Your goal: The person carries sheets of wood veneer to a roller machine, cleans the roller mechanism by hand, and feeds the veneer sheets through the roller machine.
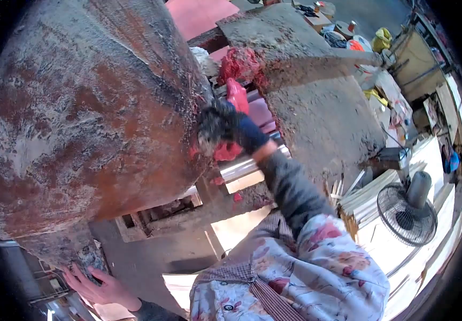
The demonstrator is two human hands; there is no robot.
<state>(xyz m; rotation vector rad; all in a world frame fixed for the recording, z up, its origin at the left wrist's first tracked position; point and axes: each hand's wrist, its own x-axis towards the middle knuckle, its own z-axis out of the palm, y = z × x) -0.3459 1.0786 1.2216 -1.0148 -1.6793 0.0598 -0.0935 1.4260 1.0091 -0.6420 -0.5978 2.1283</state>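
A large rust-brown metal drum [81,123], crusted with grey and white residue, fills the left side. My right hand [223,127], in a dark glove worn grey at the fingers, is at the drum's right edge with its fingers curled. What lies inside those fingers is hidden. Glossy pink material [237,96] shows just above the glove, and more lies below it. At the lower left, my bare left hand [102,289] has its fingers spread, with the tips against a dusty grey part [76,251] under the drum.
A grey, crusted metal surface [322,107] extends to the right, with a clump of pink-red material [240,64] at its edge. Pink sheets [260,112] lie in the gap beside the drum. A black fan [407,214] stands by pale boards [380,257]. Bags and containers clutter the upper right.
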